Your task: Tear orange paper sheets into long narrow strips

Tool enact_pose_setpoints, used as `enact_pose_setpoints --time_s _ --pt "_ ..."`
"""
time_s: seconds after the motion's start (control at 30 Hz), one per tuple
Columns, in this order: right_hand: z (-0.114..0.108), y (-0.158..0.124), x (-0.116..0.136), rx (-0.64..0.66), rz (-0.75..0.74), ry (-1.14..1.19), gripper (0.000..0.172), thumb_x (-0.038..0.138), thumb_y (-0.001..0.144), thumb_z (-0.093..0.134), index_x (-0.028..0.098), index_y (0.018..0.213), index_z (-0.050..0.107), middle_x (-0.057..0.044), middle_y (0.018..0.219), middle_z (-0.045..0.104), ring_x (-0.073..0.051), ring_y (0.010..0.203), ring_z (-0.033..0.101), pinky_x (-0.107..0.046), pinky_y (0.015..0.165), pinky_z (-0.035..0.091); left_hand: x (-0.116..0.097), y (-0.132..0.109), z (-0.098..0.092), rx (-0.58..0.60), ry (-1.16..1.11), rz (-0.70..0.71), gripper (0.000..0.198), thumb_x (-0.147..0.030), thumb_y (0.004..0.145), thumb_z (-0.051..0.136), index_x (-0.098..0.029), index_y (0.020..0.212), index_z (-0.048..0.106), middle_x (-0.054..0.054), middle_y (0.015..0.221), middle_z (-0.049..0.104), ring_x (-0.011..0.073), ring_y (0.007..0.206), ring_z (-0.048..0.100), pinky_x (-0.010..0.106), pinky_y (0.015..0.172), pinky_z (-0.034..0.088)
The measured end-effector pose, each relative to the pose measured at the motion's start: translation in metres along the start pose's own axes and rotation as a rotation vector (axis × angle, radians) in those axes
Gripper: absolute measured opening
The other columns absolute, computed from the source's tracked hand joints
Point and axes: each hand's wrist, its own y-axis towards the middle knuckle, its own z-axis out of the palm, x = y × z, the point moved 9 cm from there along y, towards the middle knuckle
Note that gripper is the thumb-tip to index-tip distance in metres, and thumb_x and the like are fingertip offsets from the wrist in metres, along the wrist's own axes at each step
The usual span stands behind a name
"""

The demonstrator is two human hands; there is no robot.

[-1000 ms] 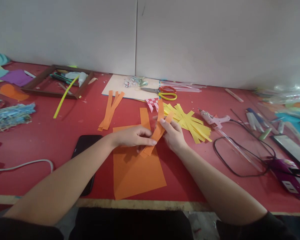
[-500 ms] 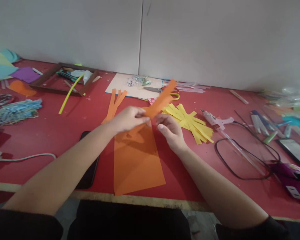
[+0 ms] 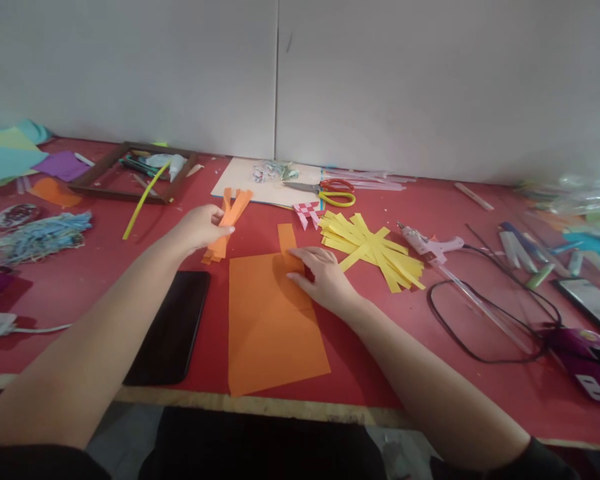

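My left hand (image 3: 203, 228) is closed on a bunch of orange strips (image 3: 236, 205) beyond the black phone (image 3: 173, 327). An orange sheet (image 3: 273, 340) lies flat in front of me. Over its upper right part, my right hand (image 3: 323, 275) has its thumb and fingers on an orange strip (image 3: 287, 238) that sticks out past the sheet's far edge. A pile of crossed yellow strips (image 3: 373, 250) lies to the right of this hand. Beyond it are a small pink checked woven piece (image 3: 307, 214) and scissors (image 3: 337, 191).
A pink glue gun (image 3: 430, 247) with a looped black cable (image 3: 445, 330) lies on the right, near markers (image 3: 517, 250). At the back left, a brown frame (image 3: 123, 192) holds tools and a yellow strip. Fringed blue paper (image 3: 45, 237) is at the far left.
My left hand has moved left from the middle to the bunch of orange strips. My right hand has come down and left onto the sheet, with an orange strip now lying there.
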Motion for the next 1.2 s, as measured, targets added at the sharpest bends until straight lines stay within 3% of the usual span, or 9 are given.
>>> enact_pose_setpoints --time_s 0.17,0.3,0.4,0.57,0.7,0.83,1.0,1.1,1.2 --pt "-0.009 -0.001 0.0 -0.1 0.006 0.097 0.023 0.021 0.09 0.058 0.022 0.109 0.069 -0.01 0.099 0.073 -0.026 0.099 0.067 -0.043 0.086 0.055 0.005 -0.005 -0.007 -0.03 0.247 0.005 0.042 -0.054 0.072 0.071 -0.021 0.096 0.063 0.015 0.106 0.072 0.0378 0.1 0.068 0.045 0.083 0.051" --pt "-0.024 -0.004 -0.003 -0.246 0.061 0.206 0.02 0.021 0.089 0.058 0.023 0.107 0.067 -0.008 0.102 0.074 -0.023 0.093 0.07 -0.037 0.08 0.056 -0.027 -0.024 -0.025 -0.287 0.386 0.112 0.039 -0.051 0.08 0.065 -0.018 0.1 0.062 0.021 0.115 0.068 0.0405 0.113 0.061 0.05 0.094 0.045" --pt "-0.036 -0.005 0.01 -0.313 -0.052 0.223 0.024 0.019 0.089 0.057 0.024 0.111 0.064 -0.008 0.107 0.072 -0.023 0.099 0.069 -0.039 0.087 0.055 -0.057 -0.037 0.005 -0.057 0.049 0.226 0.034 -0.051 0.087 0.057 -0.02 0.098 0.061 0.013 0.108 0.072 0.0284 0.1 0.067 0.038 0.087 0.049" --pt "-0.044 -0.013 0.031 -0.29 -0.173 0.28 0.036 0.011 0.089 0.05 0.025 0.121 0.058 -0.01 0.115 0.07 -0.023 0.106 0.066 -0.04 0.091 0.054 -0.081 -0.062 0.079 0.502 -0.529 0.025 0.051 -0.064 0.085 0.057 -0.018 0.105 0.062 0.009 0.088 0.075 0.0203 0.075 0.07 0.03 0.069 0.047" --pt "-0.035 -0.014 0.025 -0.182 -0.059 0.36 0.042 0.011 0.088 0.048 0.025 0.127 0.054 -0.009 0.114 0.068 -0.019 0.087 0.066 -0.036 0.076 0.055 -0.075 -0.049 0.077 0.291 -0.79 -0.023 0.068 -0.042 0.072 0.081 -0.019 0.13 0.055 0.004 0.089 0.07 0.0132 0.068 0.065 0.026 0.068 0.05" --pt "-0.037 -0.012 0.011 -0.184 0.019 0.349 0.055 0.012 0.086 0.052 0.026 0.138 0.043 -0.01 0.12 0.064 -0.013 0.063 0.055 -0.033 0.064 0.051 -0.059 -0.035 0.065 0.097 -0.849 -0.003 0.086 -0.032 0.069 0.082 -0.027 0.146 0.043 -0.004 0.073 0.062 0.01 0.059 0.059 0.025 0.065 0.051" --pt "-0.077 -0.013 -0.013 -0.437 0.073 0.046 0.026 0.015 0.088 0.053 0.025 0.11 0.063 -0.007 0.106 0.069 -0.015 0.063 0.058 -0.036 0.066 0.05 -0.049 -0.037 0.067 0.139 -0.704 -0.018 0.045 -0.04 0.066 0.084 -0.018 0.101 0.068 0.002 0.071 0.067 0.0133 0.06 0.063 0.025 0.057 0.051" --pt "-0.093 -0.014 -0.008 -0.522 0.033 -0.181 0.014 0.017 0.088 0.055 0.025 0.087 0.067 -0.007 0.087 0.071 -0.023 0.074 0.062 -0.042 0.074 0.049 -0.054 -0.045 0.069 0.133 -0.631 0.075 0.028 -0.04 0.072 0.079 -0.018 0.082 0.064 0.004 0.067 0.069 0.0165 0.06 0.066 0.024 0.05 0.046" --pt "-0.088 -0.015 0.008 -0.553 -0.022 -0.203 0.003 0.024 0.087 0.063 0.025 0.089 0.064 -0.007 0.083 0.07 -0.025 0.078 0.062 -0.046 0.079 0.049 -0.065 -0.056 0.074 0.128 -0.697 0.163 0.029 -0.041 0.075 0.076 -0.019 0.082 0.057 0.002 0.07 0.069 0.0178 0.066 0.07 0.023 0.052 0.049"
